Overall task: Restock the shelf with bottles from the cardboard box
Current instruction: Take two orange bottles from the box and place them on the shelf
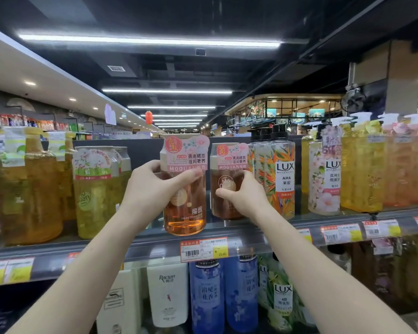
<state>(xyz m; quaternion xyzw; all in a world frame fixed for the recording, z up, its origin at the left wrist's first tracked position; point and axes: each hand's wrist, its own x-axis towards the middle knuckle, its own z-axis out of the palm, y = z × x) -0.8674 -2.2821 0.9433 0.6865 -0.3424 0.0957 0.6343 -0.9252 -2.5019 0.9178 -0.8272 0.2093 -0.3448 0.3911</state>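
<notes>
My left hand (152,189) grips an orange-pink Moquan bottle (185,213) with a pink flowered label, held at the front edge of the top shelf (155,247). Its base sits about level with the shelf lip. My right hand (241,195) wraps around a second, darker Moquan bottle (225,165) standing further back on the same shelf, just right of the first. The two bottles are close together but apart. The cardboard box is out of view.
Yellow-green bottles (94,194) and amber bottles (27,196) stand to the left. Lux flowered bottles (280,179) and yellow pump bottles (362,169) crowd the right. Price tags (203,249) line the shelf rail. White and blue bottles (206,297) fill the shelf below.
</notes>
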